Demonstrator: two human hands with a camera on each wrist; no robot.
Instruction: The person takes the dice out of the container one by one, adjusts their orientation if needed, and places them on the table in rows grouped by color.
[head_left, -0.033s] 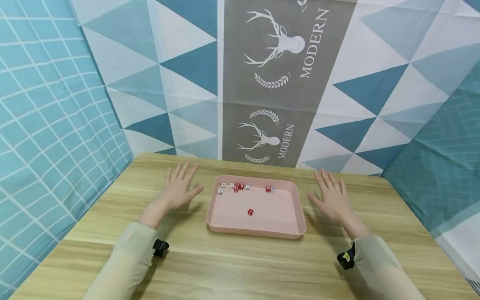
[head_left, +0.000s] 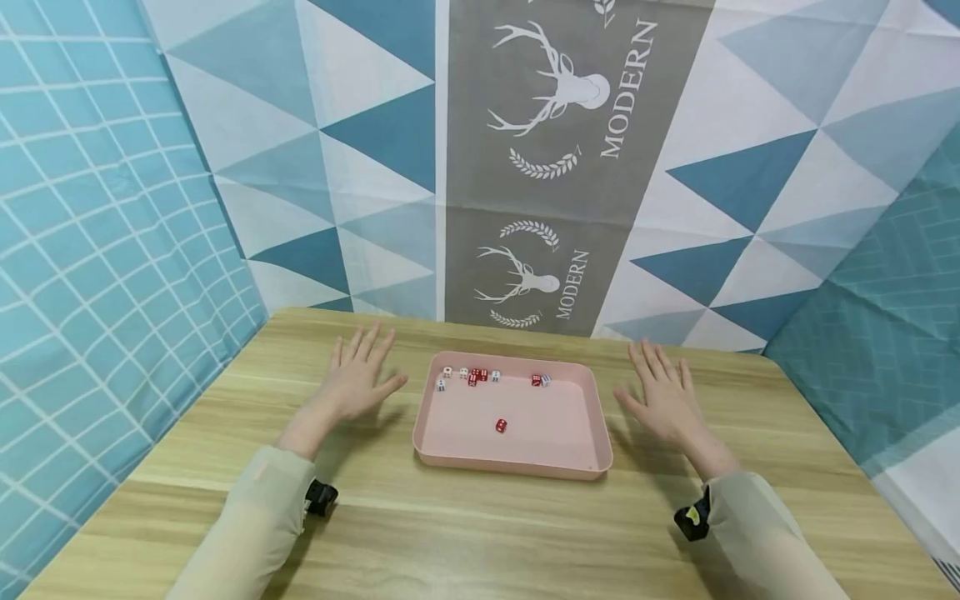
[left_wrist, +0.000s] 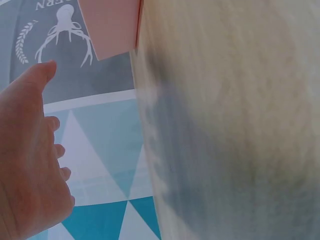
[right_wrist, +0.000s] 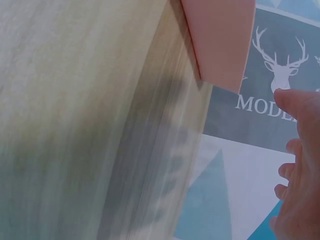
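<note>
A shallow pink tray (head_left: 555, 442) lies on the table between the two hands. Along its back wall sit several white and red dice, with a white die (head_left: 441, 385) at the left and a red die (head_left: 536, 380) toward the right. One more red die (head_left: 501, 426) lies alone near the tray's middle. To the left of the tray, the left hand (head_left: 356, 382) is held palm down with fingers spread, holding nothing. On the other side the right hand (head_left: 663, 392) has its fingers extended and thumb toward the tray, also holding nothing. Both wrist views show the hands raised above the table.
The wooden table (head_left: 480, 533) runs back to a patterned cloth wall (head_left: 375, 167) with deer prints. Blue grid cloth (head_left: 97, 208) hangs at the left, teal cloth (head_left: 885, 317) at the right. A small black device (head_left: 321, 497) is worn on the left wrist, another (head_left: 693, 515) on the right.
</note>
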